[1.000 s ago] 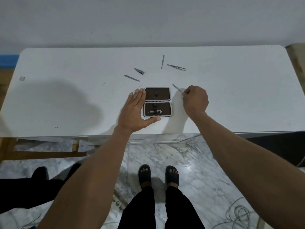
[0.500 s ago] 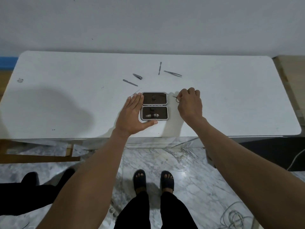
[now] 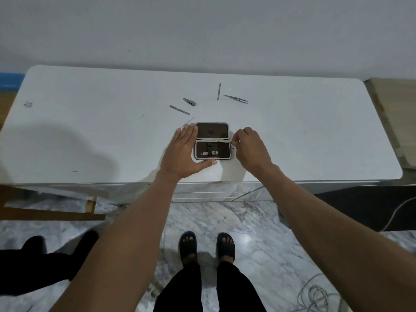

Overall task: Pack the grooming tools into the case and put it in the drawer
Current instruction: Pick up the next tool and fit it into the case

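Note:
The dark grooming case (image 3: 212, 131) lies open on the white table (image 3: 304, 131), with a nail clipper (image 3: 211, 153) strapped in its near half. My left hand (image 3: 183, 152) rests flat against the case's left side, thumb along its front edge. My right hand (image 3: 251, 146) pinches small scissors (image 3: 221, 141), whose thin blades lie across the hinge of the case. Loose on the table behind are a small clipper (image 3: 189, 101), a nail file (image 3: 179, 109), a thin pick (image 3: 189, 121), a pusher (image 3: 218, 91) and tweezers (image 3: 236, 98).
Drawer fronts (image 3: 209, 192) show under the table's front edge. A wooden frame (image 3: 51, 213) stands at the lower left, a wooden surface (image 3: 396, 113) at the right. My sandalled feet are on the marble floor, with cables (image 3: 315, 293) at the lower right.
My right hand picked the scissors up from the table right of the case and carried them left over the case's hinge. My left hand stayed on the case.

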